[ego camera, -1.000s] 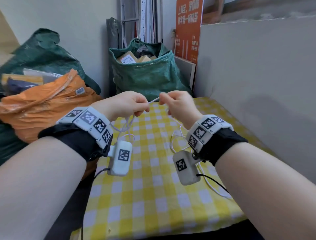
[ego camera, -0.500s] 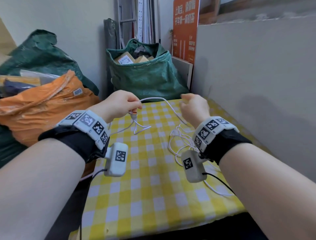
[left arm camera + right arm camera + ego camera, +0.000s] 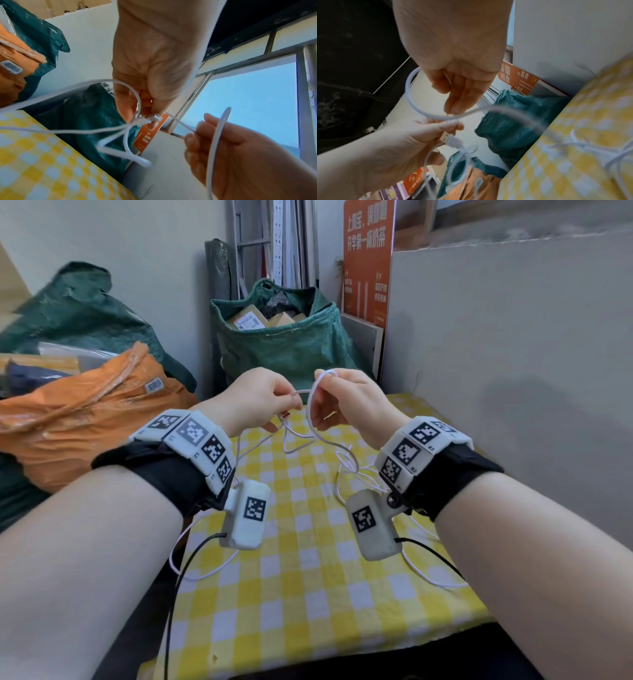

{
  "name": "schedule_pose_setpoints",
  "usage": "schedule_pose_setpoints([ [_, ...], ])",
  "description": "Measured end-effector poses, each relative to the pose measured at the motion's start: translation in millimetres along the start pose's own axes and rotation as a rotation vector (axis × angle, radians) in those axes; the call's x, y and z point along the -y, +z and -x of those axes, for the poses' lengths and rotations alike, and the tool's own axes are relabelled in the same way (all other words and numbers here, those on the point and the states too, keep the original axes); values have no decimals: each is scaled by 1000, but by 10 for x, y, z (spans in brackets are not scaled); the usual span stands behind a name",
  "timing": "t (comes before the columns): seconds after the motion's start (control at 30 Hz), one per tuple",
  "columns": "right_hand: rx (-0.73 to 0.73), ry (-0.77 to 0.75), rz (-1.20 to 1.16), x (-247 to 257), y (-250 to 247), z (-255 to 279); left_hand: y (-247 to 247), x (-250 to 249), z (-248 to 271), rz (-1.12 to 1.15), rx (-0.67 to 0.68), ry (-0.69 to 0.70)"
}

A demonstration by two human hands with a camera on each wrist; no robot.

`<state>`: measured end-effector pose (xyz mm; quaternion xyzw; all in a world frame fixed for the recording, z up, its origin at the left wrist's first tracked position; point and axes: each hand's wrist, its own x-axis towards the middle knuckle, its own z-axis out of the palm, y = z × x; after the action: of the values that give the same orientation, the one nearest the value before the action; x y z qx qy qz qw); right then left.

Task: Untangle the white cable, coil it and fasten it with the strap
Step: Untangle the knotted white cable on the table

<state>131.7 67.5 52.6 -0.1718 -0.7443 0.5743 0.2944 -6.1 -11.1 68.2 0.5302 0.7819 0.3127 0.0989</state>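
The white cable (image 3: 310, 441) runs between both hands, raised above the yellow checked table (image 3: 308, 594). The rest of it lies in tangled loops (image 3: 349, 465) on the cloth under my right wrist. My left hand (image 3: 291, 405) pinches the cable at its USB plug (image 3: 153, 118), and a small loop (image 3: 137, 97) curls back over its fingers. My right hand (image 3: 317, 407) holds a loop of cable (image 3: 410, 94) that arches over its fingers, thumb and fingertips closed on the strand. The two hands are almost touching. I cannot make out the strap.
A green sack of parcels (image 3: 284, 344) stands just behind the table. An orange bag (image 3: 85, 412) lies at the left edge. A grey board (image 3: 513, 371) walls the right side, with an orange sign (image 3: 366, 258) behind it. Black sensor leads hang from both wrists.
Half a second ago the hands were apart, with the right one low by the table. Now the right hand has risen and moved left to the left hand, bringing a cable loop.
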Motion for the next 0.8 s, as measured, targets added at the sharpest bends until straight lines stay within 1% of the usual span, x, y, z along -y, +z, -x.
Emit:
schedule_pose_setpoints([
  [0.03, -49, 5, 52, -22, -28, -14, -11, 39, -14, -82, -9, -12],
  [0.07, -103, -3, 154, -64, -79, -30, -34, 92, -23, -173, -31, -26],
  [0.1, -156, -10, 286, -116, -140, -41, -64, 165, -33, -254, -62, -45],
  [0.17, -252, 0, 556, -222, -284, -33, -127, 329, -30, -345, -111, -107],
  [0.27, -315, 80, 856, -359, -424, 0, -145, 484, 6, -468, -152, -179],
  [0.33, -307, 185, 992, -445, -486, -10, -139, 496, 17, -494, -195, -203],
  [0.43, -264, 421, 1089, -545, -614, 2, -204, 496, 30, -342, -222, -242],
  [0.47, -227, 483, 1105, -577, -650, 8, -233, 490, 36, -289, -235, -234],
  [0.53, -121, 528, 1140, -584, -649, 25, -258, 447, 41, -187, -236, -196],
  [0.57, -66, 528, 1159, -582, -616, 8, -244, 400, 43, -128, -220, -183],
  [0.63, -38, 466, 1185, -532, -512, -25, -174, 270, 51, -15, -156, -189],
  [0.7, -95, 353, 1122, -409, -393, -44, -97, 144, 55, 0, -61, -200],
  [0.73, -142, 252, 1024, -335, -326, -45, -63, 91, 54, -3, -13, -199],
  [0.77, -165, 135, 877, -263, -256, -46, -35, 55, 48, -1, 34, -193],
  [0.8, -158, 49, 685, -193, -181, -46, -13, 12, 54, 1, 74, -180],
])
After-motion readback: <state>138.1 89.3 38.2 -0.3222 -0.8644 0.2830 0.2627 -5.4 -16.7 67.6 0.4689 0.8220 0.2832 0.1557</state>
